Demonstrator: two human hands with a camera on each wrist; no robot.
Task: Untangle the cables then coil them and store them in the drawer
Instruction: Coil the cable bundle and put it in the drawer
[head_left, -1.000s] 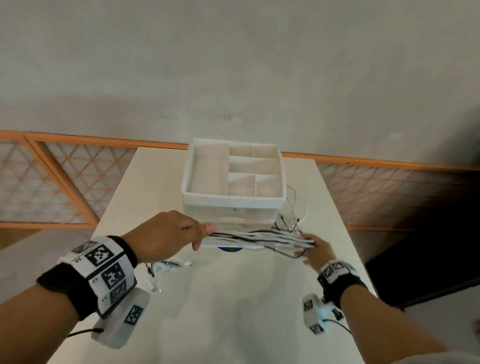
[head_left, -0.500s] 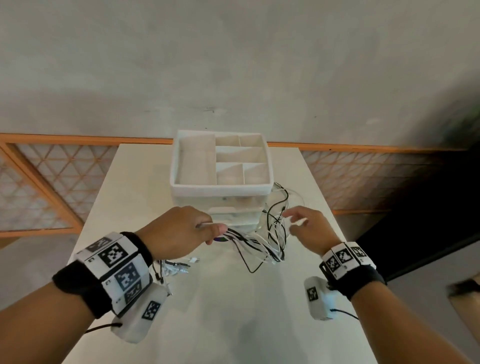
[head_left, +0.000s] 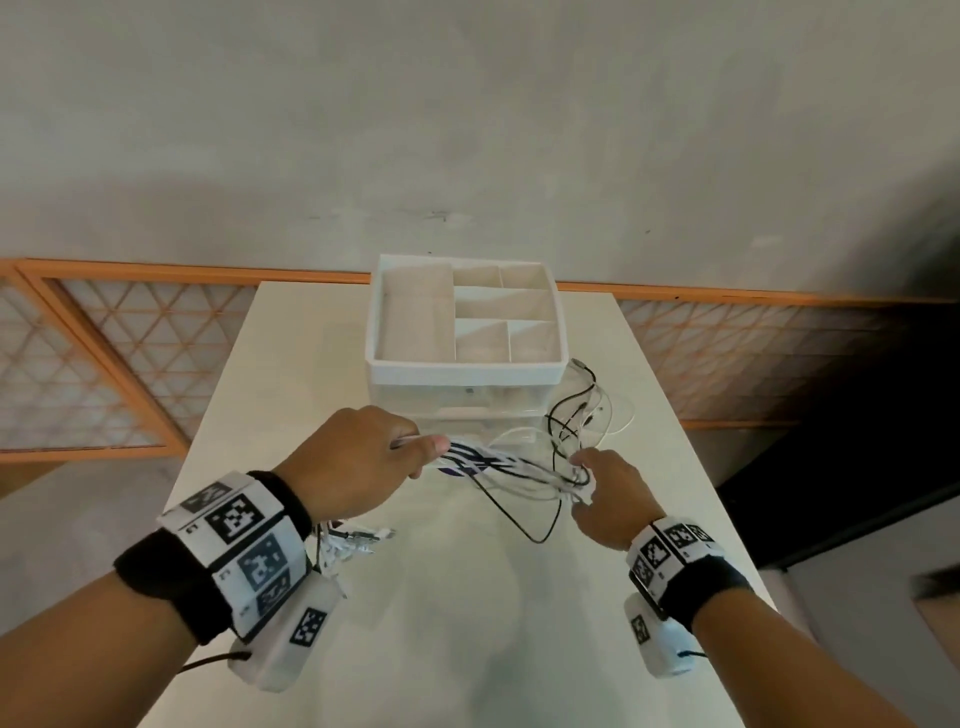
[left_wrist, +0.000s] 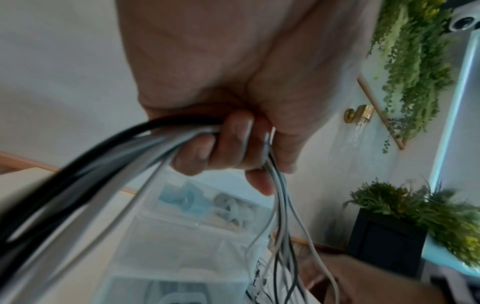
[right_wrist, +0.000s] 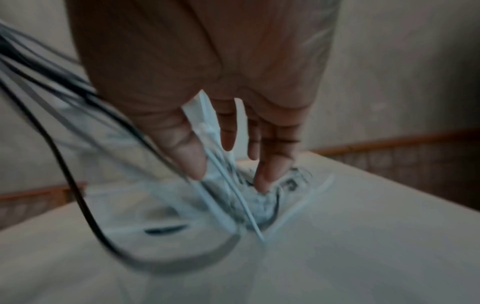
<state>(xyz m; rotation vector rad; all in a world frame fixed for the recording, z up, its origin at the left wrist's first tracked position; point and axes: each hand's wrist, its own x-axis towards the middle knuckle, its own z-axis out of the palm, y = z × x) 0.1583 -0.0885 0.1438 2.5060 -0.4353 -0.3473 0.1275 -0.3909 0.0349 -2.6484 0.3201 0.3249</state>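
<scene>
The right hand (right_wrist: 207, 72) fills the top of the blurred frame, palm towards the lens, its fingers (right_wrist: 192, 156) pointing down at the pale cream table (right_wrist: 363, 236). Thin white cables (right_wrist: 233, 189) run between the thumb and the other fingers, which close loosely on them; how firmly they pinch cannot be told through the blur. A fingertip reaches into a smeared knot of white and grey cable ends (right_wrist: 267, 197) lying on the table. A thin black cable (right_wrist: 78, 195) sweeps in from the upper left with other dark strands and loops low over the table. An orange wooden rail (right_wrist: 389, 142) crosses behind
</scene>
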